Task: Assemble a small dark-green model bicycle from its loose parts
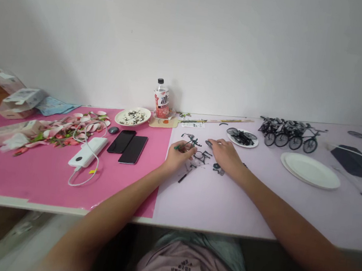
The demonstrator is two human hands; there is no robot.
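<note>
My left hand [178,156] is closed around a small dark green model bicycle frame [194,142], just above the pale table. To its right, the fingertips of my right hand [227,155] pinch a small dark piece [209,143], too small to name. Between and below the hands lie loose black bicycle parts [202,157], and a few more small dark parts [218,169] sit under my right wrist. A short black stick-like part [182,178] rests nearest to me.
Behind stand a plate of black wheels [256,142], several assembled model bicycles [296,135] and a drink bottle [161,99]. White plates [314,171] lie right. On the pink left side are two phones [133,149], a cabled power bank [88,151] and artificial petals [64,131].
</note>
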